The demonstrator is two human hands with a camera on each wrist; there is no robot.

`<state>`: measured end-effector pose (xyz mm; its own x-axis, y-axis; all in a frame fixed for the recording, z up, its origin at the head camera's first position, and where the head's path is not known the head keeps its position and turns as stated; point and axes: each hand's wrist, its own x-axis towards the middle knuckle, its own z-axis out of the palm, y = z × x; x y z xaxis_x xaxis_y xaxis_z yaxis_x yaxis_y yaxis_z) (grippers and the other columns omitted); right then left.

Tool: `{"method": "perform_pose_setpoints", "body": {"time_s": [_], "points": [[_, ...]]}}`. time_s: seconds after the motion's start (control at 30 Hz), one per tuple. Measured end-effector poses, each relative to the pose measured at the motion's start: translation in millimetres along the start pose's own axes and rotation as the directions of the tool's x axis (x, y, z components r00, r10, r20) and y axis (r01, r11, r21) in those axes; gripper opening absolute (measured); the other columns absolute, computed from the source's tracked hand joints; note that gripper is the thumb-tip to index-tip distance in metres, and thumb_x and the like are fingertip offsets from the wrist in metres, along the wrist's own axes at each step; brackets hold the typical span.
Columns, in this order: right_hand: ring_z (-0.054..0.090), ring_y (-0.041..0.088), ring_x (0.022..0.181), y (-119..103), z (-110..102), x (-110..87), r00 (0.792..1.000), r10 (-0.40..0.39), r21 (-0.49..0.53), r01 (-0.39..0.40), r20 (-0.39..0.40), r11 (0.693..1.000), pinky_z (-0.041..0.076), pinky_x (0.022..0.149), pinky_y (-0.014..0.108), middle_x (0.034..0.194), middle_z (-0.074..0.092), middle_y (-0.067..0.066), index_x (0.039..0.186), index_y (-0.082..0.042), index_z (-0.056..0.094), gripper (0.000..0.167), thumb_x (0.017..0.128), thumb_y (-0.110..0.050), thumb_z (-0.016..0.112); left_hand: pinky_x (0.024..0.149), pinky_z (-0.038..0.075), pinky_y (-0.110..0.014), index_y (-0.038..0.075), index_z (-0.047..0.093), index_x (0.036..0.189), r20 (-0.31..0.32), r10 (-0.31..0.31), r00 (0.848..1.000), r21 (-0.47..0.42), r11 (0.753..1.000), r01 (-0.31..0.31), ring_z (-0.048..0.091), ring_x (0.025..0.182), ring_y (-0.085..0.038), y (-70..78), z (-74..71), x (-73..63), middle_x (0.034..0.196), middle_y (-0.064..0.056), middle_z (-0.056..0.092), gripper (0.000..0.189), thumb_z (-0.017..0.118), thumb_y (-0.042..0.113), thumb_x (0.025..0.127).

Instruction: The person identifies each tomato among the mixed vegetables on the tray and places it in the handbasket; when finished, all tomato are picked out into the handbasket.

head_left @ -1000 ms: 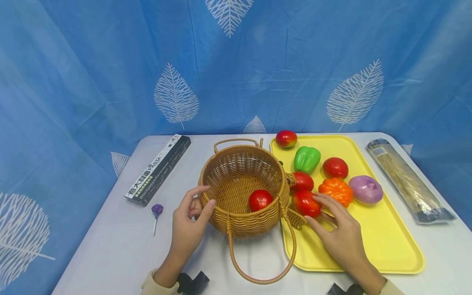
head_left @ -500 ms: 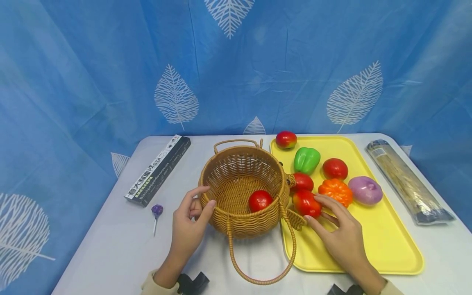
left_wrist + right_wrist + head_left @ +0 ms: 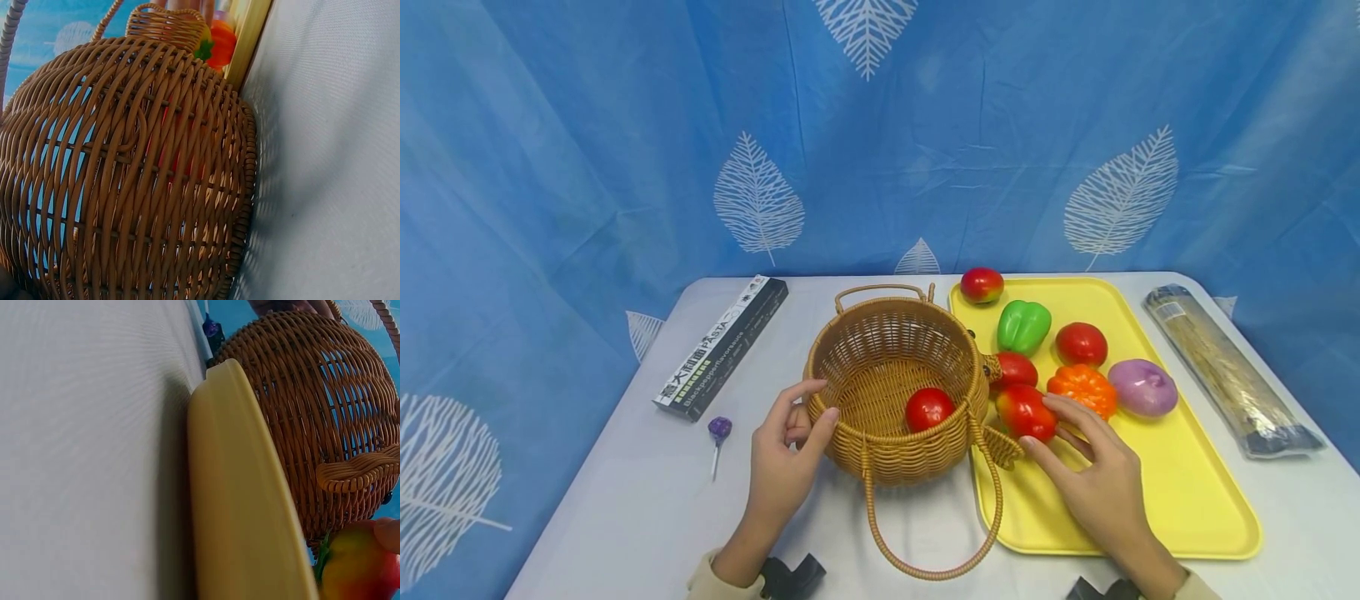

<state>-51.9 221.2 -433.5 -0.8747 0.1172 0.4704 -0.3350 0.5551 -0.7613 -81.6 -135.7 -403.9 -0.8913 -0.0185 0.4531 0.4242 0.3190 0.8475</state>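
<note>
A round wicker basket stands in the middle of the head view, with a bird-like head and a small woven wing on its right side. My left hand holds its left rim between thumb and fingers. A shiny red toy tomato lies inside it. On the right, my right hand grips a red-and-yellow toy fruit with thumb and fingertips, close beside the wing. The right wrist view shows the same fruit with a green leafy stem under the thumb.
The yellow tray bears a green toy pepper, an orange toy pumpkin, a purple toy onion and several red toy fruits. A pasta box and lollipop lie left, a noodle packet right.
The red-and-yellow fruit has turned and shifted slightly right in my right fingers. My left hand and the basket have stayed in place.
</note>
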Motion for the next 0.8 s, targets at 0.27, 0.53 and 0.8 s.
{"method": "perform_pose_setpoints", "body": {"time_s": [0.27,0.53,0.8], "points": [[0.058,0.003,0.123,-0.9,-3.1,3.0,1.0,-0.023,-0.015,0.022,-0.017,1.0,0.048,0.091,0.016,0.134,0.064,0.006,0.13,-0.011,0.069,0.064,0.072,0.001,0.092,0.047,0.031,-0.027,0.013,0.066,0.129,-0.027,0.035,0.999,-0.012,0.999,-0.035,0.032,0.057,-0.01,-1.4,1.2,-0.2,0.063,-0.014,0.035,0.036,0.074,0.006,0.094],[0.057,0.009,0.127,-8.4,-8.6,7.1,0.999,-0.038,-0.014,0.038,-0.031,0.999,0.048,0.094,0.019,0.136,0.064,0.006,0.133,-0.009,0.067,0.066,0.072,0.003,0.091,0.049,0.031,-0.026,0.012,0.065,0.129,-0.028,0.029,0.999,-0.023,0.999,-0.03,0.032,0.057,-0.009,-0.1,1.7,-0.4,0.063,-0.009,0.035,0.037,0.074,0.006,0.094],[0.056,0.005,0.128,-10.0,-11.9,9.7,0.995,-0.091,-0.047,0.088,-0.05,0.995,0.046,0.094,0.015,0.136,0.064,0.009,0.136,-0.009,0.066,0.073,0.069,0.005,0.092,0.051,0.031,-0.026,0.009,0.064,0.128,-0.013,0.02,1.0,-0.006,1.0,-0.02,0.032,0.058,-0.01,-1.3,1.2,-0.6,0.064,-0.016,0.035,0.033,0.073,0.011,0.096]]}}
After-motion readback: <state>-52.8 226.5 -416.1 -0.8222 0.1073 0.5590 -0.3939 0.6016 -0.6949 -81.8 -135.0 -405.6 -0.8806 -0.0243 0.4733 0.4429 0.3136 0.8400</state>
